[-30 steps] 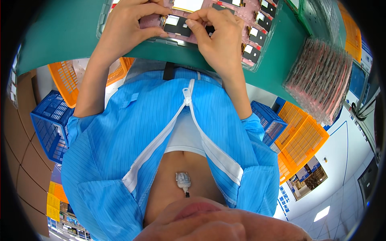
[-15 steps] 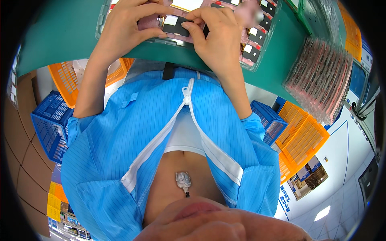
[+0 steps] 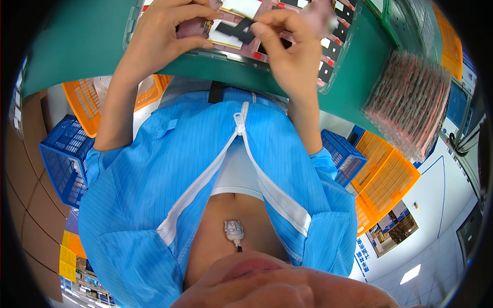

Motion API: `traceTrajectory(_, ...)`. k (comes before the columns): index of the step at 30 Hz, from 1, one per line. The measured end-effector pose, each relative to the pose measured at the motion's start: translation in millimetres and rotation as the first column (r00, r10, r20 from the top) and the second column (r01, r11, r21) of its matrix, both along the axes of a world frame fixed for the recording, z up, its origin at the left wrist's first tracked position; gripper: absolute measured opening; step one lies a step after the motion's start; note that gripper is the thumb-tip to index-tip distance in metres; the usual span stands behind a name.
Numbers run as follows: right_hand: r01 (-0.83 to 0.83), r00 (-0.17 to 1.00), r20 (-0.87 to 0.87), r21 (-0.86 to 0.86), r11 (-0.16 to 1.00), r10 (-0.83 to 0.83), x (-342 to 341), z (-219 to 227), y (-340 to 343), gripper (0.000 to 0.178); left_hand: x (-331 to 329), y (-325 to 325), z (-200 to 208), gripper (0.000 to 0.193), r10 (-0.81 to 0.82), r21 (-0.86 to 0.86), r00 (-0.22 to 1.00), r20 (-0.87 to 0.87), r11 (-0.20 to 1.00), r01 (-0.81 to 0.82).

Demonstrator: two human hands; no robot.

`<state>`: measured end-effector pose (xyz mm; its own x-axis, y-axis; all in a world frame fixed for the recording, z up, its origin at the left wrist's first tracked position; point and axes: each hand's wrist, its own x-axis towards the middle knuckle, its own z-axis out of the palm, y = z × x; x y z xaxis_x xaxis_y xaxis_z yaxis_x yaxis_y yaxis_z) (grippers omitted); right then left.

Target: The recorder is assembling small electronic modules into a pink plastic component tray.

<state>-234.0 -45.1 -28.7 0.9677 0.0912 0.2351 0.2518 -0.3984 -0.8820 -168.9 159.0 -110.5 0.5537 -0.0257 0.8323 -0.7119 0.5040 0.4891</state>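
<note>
A clear plastic tray (image 3: 336, 78) with pink lining lies on the green table and holds several flat parts with black and white faces. My left hand (image 3: 163, 36) spans the left end of a thin white panel (image 3: 226, 40), thumb at its near edge and fingers at its far edge. Between the thumb and index finger of my right hand (image 3: 290, 49) is the corner of a black film piece (image 3: 240, 32). The film is tilted and partly lifted, with its left part over the white panel. My hands cover parts of the tray.
A tall stack of clear trays (image 3: 408, 102) stands on the right of the green table (image 3: 67, 56). Orange crates (image 3: 387, 179) and a blue crate (image 3: 64, 159) are below the table. A green-edged clear container (image 3: 411, 25) sits at the far right.
The black film, which lay flat over the panel, is now partly raised and turned, baring more white. My right hand has shifted slightly right with it; my left hand stays in place.
</note>
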Motion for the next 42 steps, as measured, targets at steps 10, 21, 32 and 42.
traceTrajectory(10, -0.052, 0.995, -0.099, -0.2, 0.978, 0.033, 6, 5, -3, 0.009, -20, 34, 72, 0.046, 0.292, 0.912, 0.956, -0.02, 0.398, -0.102)
traceTrajectory(21, -0.068, 0.991, -0.129, -0.166, 0.984, 0.046, 6, 11, 6, 0.008, -23, 37, 70, 0.047, 0.317, 0.911, 0.946, -0.067, 0.407, -0.071)
traceTrajectory(32, -0.062, 0.994, -0.101, -0.293, 0.954, 0.033, 9, 13, 11, 0.008, -21, 36, 70, 0.047, 0.312, 0.903, 0.947, -0.075, 0.425, -0.068)
traceTrajectory(42, -0.064, 0.994, -0.099, -0.299, 0.952, 0.036, 6, 22, 15, 0.009, -22, 35, 73, 0.043, 0.316, 0.905, 0.945, -0.077, 0.42, -0.067)
